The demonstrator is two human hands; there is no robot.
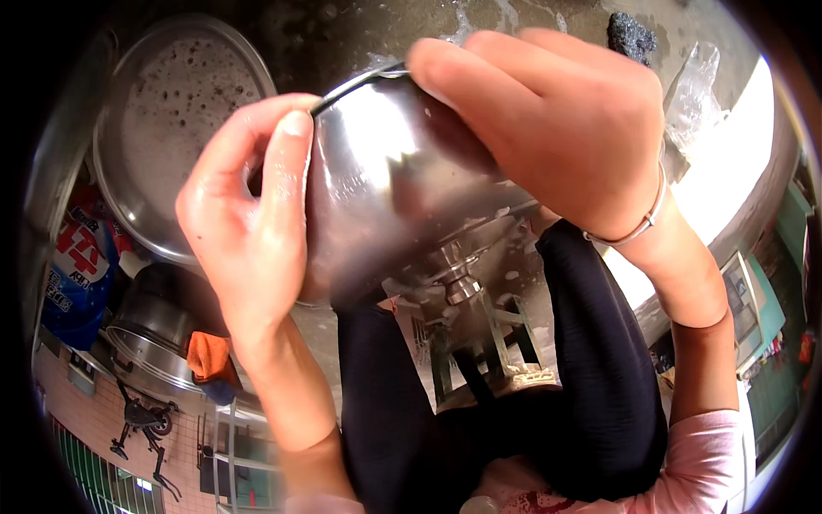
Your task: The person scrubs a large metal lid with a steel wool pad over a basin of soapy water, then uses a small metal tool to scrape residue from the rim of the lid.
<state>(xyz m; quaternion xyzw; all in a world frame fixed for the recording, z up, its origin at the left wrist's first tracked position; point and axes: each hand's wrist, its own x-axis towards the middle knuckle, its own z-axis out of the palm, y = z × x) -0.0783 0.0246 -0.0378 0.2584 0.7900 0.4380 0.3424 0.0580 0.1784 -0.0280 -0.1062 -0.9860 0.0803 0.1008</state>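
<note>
A shiny steel bowl (368,188) is tilted on its side in front of me, wet on the outside, its rim toward the upper edge. My left hand (257,188) is closed on the rim at the left, thumb pressed on the outer wall. Over the rim at the upper right curls my right hand (548,111), slightly blurred; its fingertips are hidden. Below the bowl, between my knees, a steel lid with a knob (461,283) shows in part.
A wide steel basin (175,227) of sudsy water stands at the left. Near it are a blue and red bag (81,274), a steel pot (150,343) and an orange cloth (210,355). Dark scouring wool (632,38) and a clear plastic bag (695,103) lie on the wet ground.
</note>
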